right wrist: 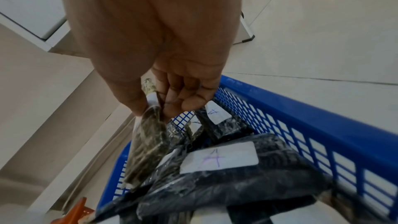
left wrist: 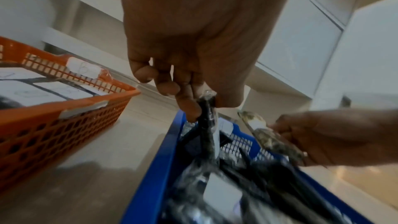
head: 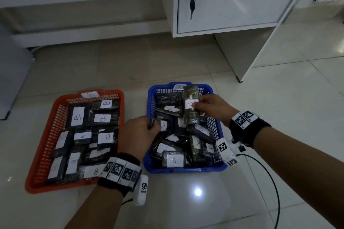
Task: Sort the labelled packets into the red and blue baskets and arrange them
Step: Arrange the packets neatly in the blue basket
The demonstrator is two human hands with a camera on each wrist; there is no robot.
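The red basket [head: 41, 151] on the left holds dark packets with white B labels, laid flat in rows. To its right, the blue basket [head: 188, 170] is full of dark packets labelled A, lying in a jumble. My right hand [head: 210, 107] pinches a greenish-brown speckled packet [head: 190, 95] by its A label and holds it upright over the basket's far half; the same speckled packet [right wrist: 146, 149] shows in the right wrist view. At the blue basket's left rim my left hand [head: 141, 132] pinches the top edge of a black packet [left wrist: 207, 125] standing on end.
Both baskets sit on a glossy tiled floor [head: 279, 117]. A white cabinet [head: 232, 0] with a key [head: 192, 5] in its lock stands behind. A black cable [head: 273, 182] trails from my right wrist across the floor.
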